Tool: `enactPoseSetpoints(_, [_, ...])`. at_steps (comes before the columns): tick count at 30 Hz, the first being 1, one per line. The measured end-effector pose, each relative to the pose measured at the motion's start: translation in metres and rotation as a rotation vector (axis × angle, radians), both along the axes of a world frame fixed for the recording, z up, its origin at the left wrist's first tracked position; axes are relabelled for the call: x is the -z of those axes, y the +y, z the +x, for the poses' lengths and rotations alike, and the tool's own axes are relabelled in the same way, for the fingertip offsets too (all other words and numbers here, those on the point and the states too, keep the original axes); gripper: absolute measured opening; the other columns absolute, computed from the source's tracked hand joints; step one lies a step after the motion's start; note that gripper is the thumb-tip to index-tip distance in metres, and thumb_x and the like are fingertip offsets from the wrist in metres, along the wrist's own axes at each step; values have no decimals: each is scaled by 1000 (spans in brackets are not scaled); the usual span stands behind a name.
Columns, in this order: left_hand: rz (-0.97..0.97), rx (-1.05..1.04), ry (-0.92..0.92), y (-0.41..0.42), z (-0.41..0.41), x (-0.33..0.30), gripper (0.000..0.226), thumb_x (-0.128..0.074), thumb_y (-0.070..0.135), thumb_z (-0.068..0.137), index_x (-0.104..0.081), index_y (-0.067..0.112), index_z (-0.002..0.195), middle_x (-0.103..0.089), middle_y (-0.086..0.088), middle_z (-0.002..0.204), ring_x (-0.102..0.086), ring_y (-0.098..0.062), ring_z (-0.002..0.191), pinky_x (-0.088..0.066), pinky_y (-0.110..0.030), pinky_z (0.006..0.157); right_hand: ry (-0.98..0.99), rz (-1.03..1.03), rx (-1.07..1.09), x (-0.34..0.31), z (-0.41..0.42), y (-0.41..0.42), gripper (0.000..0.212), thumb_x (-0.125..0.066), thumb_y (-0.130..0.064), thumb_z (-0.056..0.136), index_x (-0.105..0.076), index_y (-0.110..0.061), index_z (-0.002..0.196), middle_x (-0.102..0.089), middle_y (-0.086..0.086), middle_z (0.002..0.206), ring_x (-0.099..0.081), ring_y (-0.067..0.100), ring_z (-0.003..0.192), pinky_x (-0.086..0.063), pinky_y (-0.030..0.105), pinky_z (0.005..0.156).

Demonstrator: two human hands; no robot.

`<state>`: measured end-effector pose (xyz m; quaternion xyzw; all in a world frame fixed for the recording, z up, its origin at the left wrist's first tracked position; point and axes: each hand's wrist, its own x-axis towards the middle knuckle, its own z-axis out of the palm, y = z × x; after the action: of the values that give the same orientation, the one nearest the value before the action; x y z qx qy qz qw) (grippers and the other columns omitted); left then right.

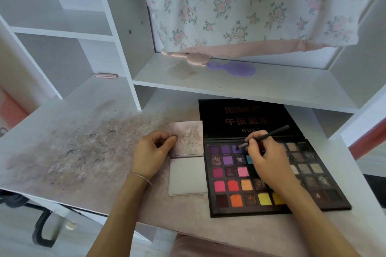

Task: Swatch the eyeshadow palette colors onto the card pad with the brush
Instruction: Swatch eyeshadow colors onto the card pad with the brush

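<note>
An open black eyeshadow palette (pixel 234 207) with several coloured pans lies on the desk at the right, its lid (pixel 240 118) flat behind it. My right hand (pixel 269 162) grips a thin black brush (pixel 269 133), whose tip rests in a purple pan (pixel 236 149) in the top row. Left of the palette lies the card pad (pixel 187 179), its top sheet (pixel 188 137) flipped up and smudged purple, with a clean white sheet below. My left hand (pixel 153 152) pinches the left edge of that flipped sheet.
The white desk (pixel 73 142) is stained with purple powder on its left half. A shelf above holds a purple hairbrush (pixel 236 68) and a pink object (pixel 190 58). A floral curtain (pixel 240 6) hangs behind. A small pink item (pixel 105 75) lies on the left shelf.
</note>
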<state>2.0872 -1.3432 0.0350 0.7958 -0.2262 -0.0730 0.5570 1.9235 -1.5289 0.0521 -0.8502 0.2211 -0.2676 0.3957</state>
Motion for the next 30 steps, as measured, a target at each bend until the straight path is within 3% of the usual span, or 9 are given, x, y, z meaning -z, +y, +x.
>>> enactPoseSetpoints(4, [2,8,2,1,0,-1,20,-64,13,83,-62,16,63,-63,-5,68,-57,-20,67,-46,-32,67,-21,-2,-18,1,-1,0,24,-45,-13,91,-47,-32,77,-55,2,65,-51,16,57,-39,18,45])
enactPoseSetpoints(10, [13,10,0,1,-1,-1,18,-64,13,83,-63,16,65,-65,-7,70,-58,-21,68,-48,-36,70,21,8,-39,2,-1,1,24,-45,-13,91,-47,-31,76,-56,1,63,-50,6,50,-36,13,43])
enactPoseSetpoints(13, [15,10,-2,2,-1,-2,21,-64,13,83,-62,19,64,-64,-3,68,-57,-19,67,-47,-33,68,-2,-4,-9,2,-2,0,24,-45,-13,90,-46,-32,75,-60,4,68,-56,14,58,-41,19,48])
enactPoseSetpoints(17, [15,7,-1,2,0,-1,19,-64,14,83,-62,15,64,-64,-8,69,-57,-22,68,-47,-36,69,12,-16,-44,3,-1,1,26,-46,-12,91,-47,-32,75,-54,-1,61,-49,6,51,-35,13,44])
enactPoseSetpoints(21, [7,6,10,1,0,-1,19,-64,13,83,-62,13,64,-62,-8,68,-55,-20,66,-46,-35,68,-9,-16,-25,3,-2,0,24,-45,-14,89,-47,-32,74,-58,3,67,-53,11,57,-40,17,48])
enactPoseSetpoints(24, [5,-2,12,1,0,0,21,-65,12,83,-61,15,62,-61,-7,65,-53,-18,64,-44,-32,66,3,4,-55,3,-2,0,24,-46,-13,90,-48,-32,76,-55,1,63,-49,5,53,-37,13,46])
enactPoseSetpoints(30, [6,-5,18,0,0,0,21,-65,12,83,-61,17,62,-61,-2,65,-54,-17,63,-45,-30,65,-70,42,19,1,-2,-1,24,-46,-12,90,-48,-32,76,-59,5,68,-54,20,61,-40,18,45])
